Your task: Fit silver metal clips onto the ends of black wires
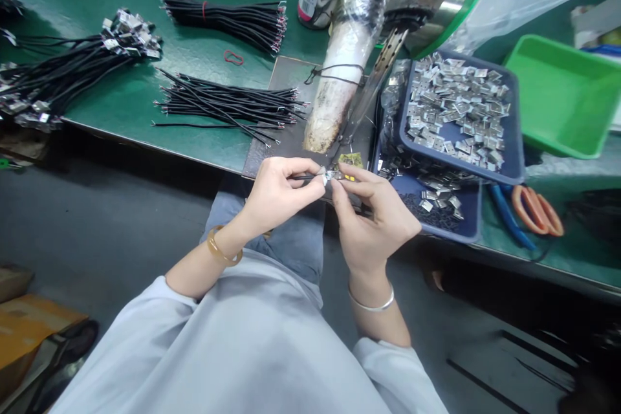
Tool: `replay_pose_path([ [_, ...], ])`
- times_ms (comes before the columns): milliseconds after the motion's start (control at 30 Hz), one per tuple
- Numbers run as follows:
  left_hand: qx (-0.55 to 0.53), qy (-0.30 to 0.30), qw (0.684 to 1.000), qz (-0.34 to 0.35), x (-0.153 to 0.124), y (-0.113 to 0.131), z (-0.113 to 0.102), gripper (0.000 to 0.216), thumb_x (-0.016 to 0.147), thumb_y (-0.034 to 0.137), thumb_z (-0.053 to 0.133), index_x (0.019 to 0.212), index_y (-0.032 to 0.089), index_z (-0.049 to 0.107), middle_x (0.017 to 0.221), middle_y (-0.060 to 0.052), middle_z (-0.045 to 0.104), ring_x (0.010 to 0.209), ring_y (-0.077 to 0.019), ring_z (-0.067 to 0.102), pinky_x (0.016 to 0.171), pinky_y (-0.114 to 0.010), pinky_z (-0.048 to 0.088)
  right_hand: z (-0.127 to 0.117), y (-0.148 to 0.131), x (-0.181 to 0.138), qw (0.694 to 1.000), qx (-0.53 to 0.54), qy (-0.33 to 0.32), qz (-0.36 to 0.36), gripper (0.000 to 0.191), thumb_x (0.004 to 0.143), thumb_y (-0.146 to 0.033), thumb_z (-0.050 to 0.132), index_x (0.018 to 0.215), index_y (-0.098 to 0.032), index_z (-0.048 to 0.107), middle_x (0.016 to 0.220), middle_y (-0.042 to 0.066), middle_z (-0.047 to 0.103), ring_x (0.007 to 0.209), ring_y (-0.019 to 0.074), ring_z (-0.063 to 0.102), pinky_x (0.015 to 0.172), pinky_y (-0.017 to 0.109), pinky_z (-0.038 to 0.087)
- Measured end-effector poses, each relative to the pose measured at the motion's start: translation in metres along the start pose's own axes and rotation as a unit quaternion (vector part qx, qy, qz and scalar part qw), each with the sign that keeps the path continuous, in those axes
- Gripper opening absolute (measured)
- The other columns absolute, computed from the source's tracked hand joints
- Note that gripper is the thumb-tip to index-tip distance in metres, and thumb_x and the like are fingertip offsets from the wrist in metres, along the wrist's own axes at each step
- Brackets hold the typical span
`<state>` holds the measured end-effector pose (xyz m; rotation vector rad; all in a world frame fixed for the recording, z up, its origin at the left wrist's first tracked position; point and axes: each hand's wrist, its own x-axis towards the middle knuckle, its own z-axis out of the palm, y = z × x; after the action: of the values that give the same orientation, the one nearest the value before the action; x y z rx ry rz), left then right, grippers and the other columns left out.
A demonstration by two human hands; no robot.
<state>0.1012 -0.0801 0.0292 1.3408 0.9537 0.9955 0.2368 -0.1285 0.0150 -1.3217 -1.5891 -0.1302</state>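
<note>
So the bit I'm working on is a thin black wire (303, 176) with a tiny shiny metal clip (331, 174) at its end, silvery and boxy, too small to make out any detail. My left hand (279, 194) has its fingers (310, 186) pinched shut on the wire, thumb and forefinger right up near the tip, and the wire pokes out to the right from there. My right hand (371, 220) comes in from the other side with its fingers (339, 186) closed on the metal clip, so both sets of fingertips nearly touch and the clip sits squeezed between them. All of this is held in the air just off the front edge of the desk (145, 110), over my lap, right below the tip of the big wrapped tool (339, 77) that leans down over a dark mat (286, 81). A small yellowish scrap (350, 159) lies just behind the clip. To the right of my right hand sits a blue tray (514, 142) full of the same little metal clips, stacked on a second blue tray (466, 226) with more of them. Left of the mat is a loose pile of bare black wires (228, 103), another banded bundle (228, 18) behind it, and finished wires with clips (72, 71) far left. Orange-handled scissors (533, 210) lie past the trays, next to a green bin (563, 94).
</note>
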Motion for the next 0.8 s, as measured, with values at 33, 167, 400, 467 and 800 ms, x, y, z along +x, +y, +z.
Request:
replay_pose_path([
  [33, 0.004, -0.002, 1.0, -0.001, 0.0, 0.0, -0.001, 0.014, 0.073, 0.022, 0.065, 0.065, 0.012, 0.07, 0.059, 0.002, 0.057, 0.053, -0.0058, 0.042, 0.051, -0.015, 0.043, 0.0, 0.001, 0.0, 1.0, 0.004, -0.003, 0.005, 0.01, 0.085, -0.012, 0.073, 0.084, -0.02, 0.067, 0.095, 0.002, 0.079, 0.086, 0.0172, 0.077, 0.071, 0.025, 0.062],
  [167, 0.019, 0.0, 1.0, 0.004, 0.002, -0.003, -0.002, 0.017, 0.074, 0.024, 0.065, 0.067, 0.011, 0.072, 0.064, 0.0, 0.062, 0.057, -0.0075, 0.049, 0.052, -0.015, 0.043, 0.001, 0.003, 0.003, 1.0, 0.01, -0.012, 0.007, 0.011, 0.085, -0.011, 0.072, 0.081, -0.02, 0.067, 0.093, 0.001, 0.078, 0.087, 0.0167, 0.077, 0.076, 0.027, 0.061],
  [400, 0.064, 0.013, 0.998, 0.023, 0.003, 0.001, -0.003, 0.015, 0.075, 0.022, 0.066, 0.074, 0.013, 0.077, 0.069, -0.001, 0.069, 0.062, -0.0089, 0.056, 0.054, -0.015, 0.044, 0.0, 0.001, 0.009, 1.0, -0.002, -0.008, -0.007, 0.012, 0.085, -0.012, 0.072, 0.08, -0.021, 0.066, 0.093, 0.002, 0.078, 0.087, 0.0166, 0.076, 0.077, 0.028, 0.06],
  [467, 0.053, -0.005, 0.999, 0.009, 0.004, 0.002, -0.005, 0.014, 0.075, 0.022, 0.065, 0.071, 0.013, 0.076, 0.066, 0.0, 0.067, 0.06, -0.0085, 0.055, 0.054, -0.015, 0.043, -0.002, 0.001, 0.007, 1.0, -0.01, -0.016, -0.022, 0.012, 0.086, -0.012, 0.071, 0.082, -0.021, 0.064, 0.094, 0.002, 0.078, 0.087, 0.0159, 0.076, 0.075, 0.026, 0.06],
  [800, 0.082, -0.015, 0.995, 0.052, -0.007, -0.001, 0.0, 0.014, 0.074, 0.016, 0.062, 0.071, 0.013, 0.076, 0.066, -0.001, 0.07, 0.058, -0.0082, 0.057, 0.052, -0.016, 0.041, -0.008, 0.006, 0.002, 0.998, 0.013, -0.034, 0.052, 0.01, 0.092, -0.018, 0.064, 0.088, -0.021, 0.055, 0.076, -0.003, 0.071, 0.06, 0.0099, 0.07, 0.053, 0.017, 0.055],
])
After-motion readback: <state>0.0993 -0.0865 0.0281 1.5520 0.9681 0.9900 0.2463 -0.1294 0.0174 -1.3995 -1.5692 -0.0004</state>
